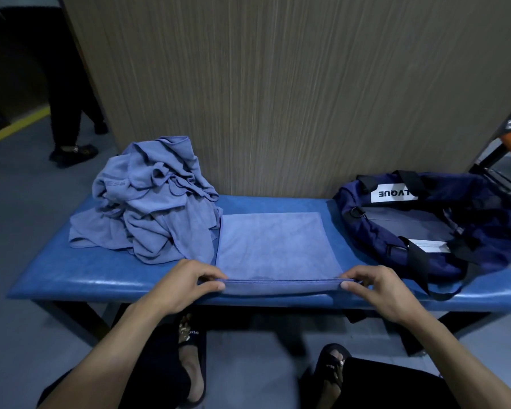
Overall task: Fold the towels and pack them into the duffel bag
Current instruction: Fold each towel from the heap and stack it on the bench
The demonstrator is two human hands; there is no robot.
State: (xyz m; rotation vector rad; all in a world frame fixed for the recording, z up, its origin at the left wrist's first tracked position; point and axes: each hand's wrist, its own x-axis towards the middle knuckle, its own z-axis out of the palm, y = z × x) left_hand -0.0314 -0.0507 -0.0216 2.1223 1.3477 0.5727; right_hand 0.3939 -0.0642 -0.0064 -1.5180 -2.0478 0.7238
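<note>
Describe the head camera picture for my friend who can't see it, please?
Two hands, the left hand and the right hand, pinch the near corners of a flat blue towel on a blue padded bench. A heap of unfolded towels lies to its left, and an open navy duffel bag to its right.

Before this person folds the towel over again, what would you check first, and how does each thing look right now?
1. Left hand pinches the near left corner of the flat towel: ok.
2. Right hand pinches the near right corner: ok.
3. Towel lies smooth on the bench: ok.
4. Towel pile clear of the flat towel: not ok, it touches the left edge.
5. Duffel bag open: ok.
6. Enough room inside the bag: cannot tell.
</note>
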